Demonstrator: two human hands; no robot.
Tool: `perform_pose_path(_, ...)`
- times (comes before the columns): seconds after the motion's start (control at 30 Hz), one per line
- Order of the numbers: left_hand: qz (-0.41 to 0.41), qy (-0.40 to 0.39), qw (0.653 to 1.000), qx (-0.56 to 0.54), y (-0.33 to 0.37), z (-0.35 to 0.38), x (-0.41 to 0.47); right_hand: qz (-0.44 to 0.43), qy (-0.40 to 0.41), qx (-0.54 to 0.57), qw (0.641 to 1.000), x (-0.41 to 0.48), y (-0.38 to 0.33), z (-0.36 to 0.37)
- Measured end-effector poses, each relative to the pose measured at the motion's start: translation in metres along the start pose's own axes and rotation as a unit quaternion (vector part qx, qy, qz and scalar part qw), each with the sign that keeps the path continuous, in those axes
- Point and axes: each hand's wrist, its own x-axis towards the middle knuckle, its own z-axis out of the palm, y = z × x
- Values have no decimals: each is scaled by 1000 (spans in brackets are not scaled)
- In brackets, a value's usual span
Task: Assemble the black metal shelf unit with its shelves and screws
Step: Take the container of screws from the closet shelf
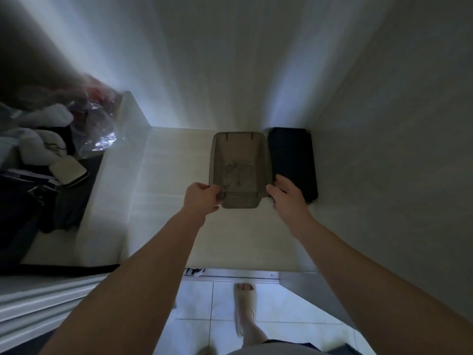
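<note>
Head view, asked: what is held by the left hand?

Answered: The near left corner of a shallow grey-beige rectangular tray is gripped by it, fingers and thumb closed on the rim.

Asked: And the right hand?

Answered: It is laid at the tray's near right corner, between the tray and a flat stack of black metal shelf panels. The thumb is seen against the tray's right wall and the fingers are spread over the stack's near left corner. Whether anything is actually grasped cannot be told, since the fingertips are lost against the black.

Asked: What is kept in the tray?

Answered: A small loose heap of thin metal screws is seen near the middle of its floor, with a few more close to the left hand.

Asked: Where are the tray and the stack set?

Answered: They are set just beside each other on a pale worktop, at its far edge against a white wall, the stack being tucked into the right corner. Well to the left, a crumpled clear plastic bag and pale bundled cloths are piled. Below the near edge, white floor tiles and a foot in a pale sandal are seen.
</note>
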Motion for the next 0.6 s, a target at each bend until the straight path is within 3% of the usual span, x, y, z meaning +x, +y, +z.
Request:
perform_pose_path(0.33, 41, -69, 991, 107, -50, -105, -92, -77, 45, -63, 994, -125, 28, 12)
perform_pose_path(0.6, 66, -162, 949, 262, -106, -153, -164, -84, 126, -133, 980, -236, 105, 4)
